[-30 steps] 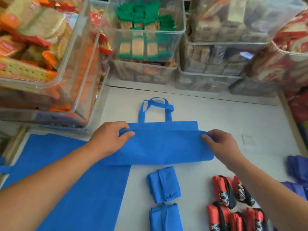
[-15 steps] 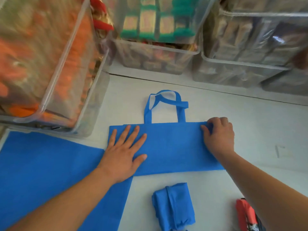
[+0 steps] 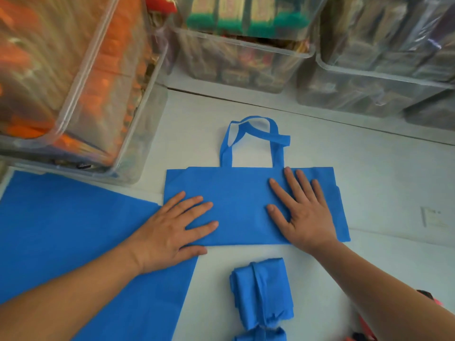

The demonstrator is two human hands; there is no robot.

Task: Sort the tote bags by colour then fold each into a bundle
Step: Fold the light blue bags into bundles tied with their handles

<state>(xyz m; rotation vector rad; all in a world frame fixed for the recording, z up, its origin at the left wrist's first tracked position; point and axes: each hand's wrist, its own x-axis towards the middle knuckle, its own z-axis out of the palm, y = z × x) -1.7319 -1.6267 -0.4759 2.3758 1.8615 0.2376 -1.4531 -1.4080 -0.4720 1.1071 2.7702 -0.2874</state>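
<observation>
Pressing flat on a folded blue tote bag (image 3: 243, 205), the left hand (image 3: 170, 232) and right hand (image 3: 302, 212) lie with fingers straight and spread, grasping nothing. The bag rests on the white table (image 3: 381, 183), handles (image 3: 253, 139) pointing away. A blue sheet (image 3: 73, 237) lies under its left edge; a finished blue bundle (image 3: 262, 291) sits nearer the person. Clear storage bins (image 3: 241, 57) line the far side.

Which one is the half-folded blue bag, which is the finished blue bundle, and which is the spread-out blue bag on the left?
half-folded blue tote bag (image 3: 241, 193), head view, on its bare middle panel.
finished blue bundle (image 3: 273, 286), head view, on its folded front face.
flat blue tote bag (image 3: 73, 230), head view, on its open cloth.
</observation>
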